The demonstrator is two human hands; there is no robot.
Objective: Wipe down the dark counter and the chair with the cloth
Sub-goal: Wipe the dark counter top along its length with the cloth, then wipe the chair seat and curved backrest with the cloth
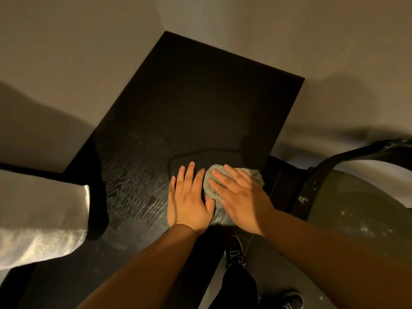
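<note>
Evidently the desk (189, 97) wipe is underway: the right hand (240, 197) presses flat fingers (223, 175) on the cloth (210, 186), while the left hand (189, 197) rests spread beside it. Next likely the chair (356, 208), speckled and unwiped.

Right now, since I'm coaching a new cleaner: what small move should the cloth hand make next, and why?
Probably push the cloth under the right hand forward, onto the far half of the dark counter. Wet streaks show only on the near part, beside the left hand; the far half looks matt and unstreaked. The speckled chair can wait.
</note>
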